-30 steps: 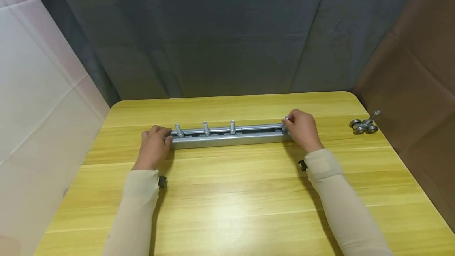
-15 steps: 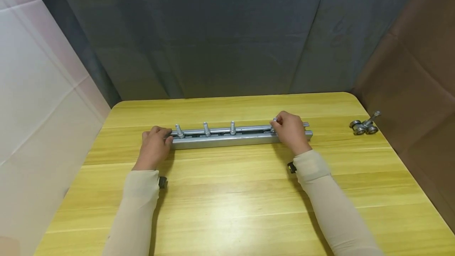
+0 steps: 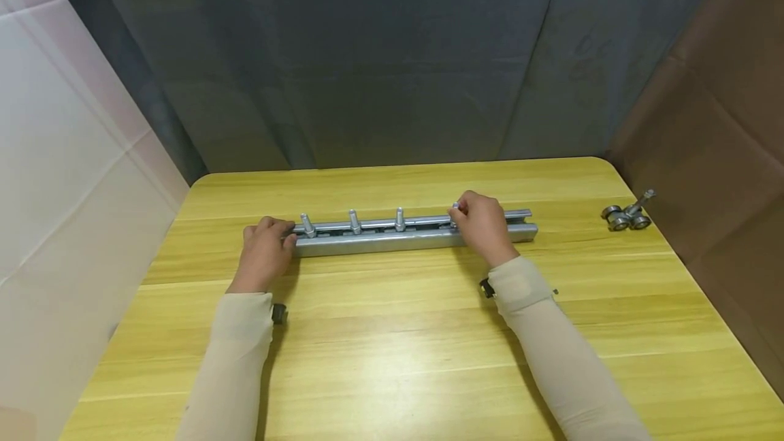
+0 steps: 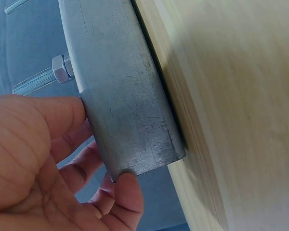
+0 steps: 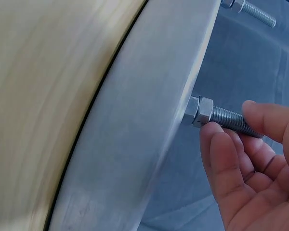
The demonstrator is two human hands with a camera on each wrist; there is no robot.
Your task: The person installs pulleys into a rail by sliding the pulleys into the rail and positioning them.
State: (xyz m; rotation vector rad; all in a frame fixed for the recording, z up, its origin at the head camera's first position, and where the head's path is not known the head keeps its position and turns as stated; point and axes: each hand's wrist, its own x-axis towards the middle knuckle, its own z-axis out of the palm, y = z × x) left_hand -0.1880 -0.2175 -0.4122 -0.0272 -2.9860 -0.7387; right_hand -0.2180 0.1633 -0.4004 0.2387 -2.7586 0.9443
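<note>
A galvanised steel channel rail lies across the table with its slot facing up. Three threaded bolts stand up from the slot: one near the left end, a second bolt and a third bolt. My left hand grips the rail's left end, thumb on the near edge and fingers curled at the end. Right of these bolts, my right hand pinches the threaded stem of a roller trolley, whose nuts sit just above the rail; its wheels are hidden inside the channel.
A loose roller trolley with several wheels and a tilted bolt lies near the right edge of the wooden table. A dark grey cloth hangs behind the table, with a white cloth at left and a brown one at right.
My right hand has slid leftward along the rail with the trolley's stem, from the right end, which now shows. The left hand and the three bolts stay put.
</note>
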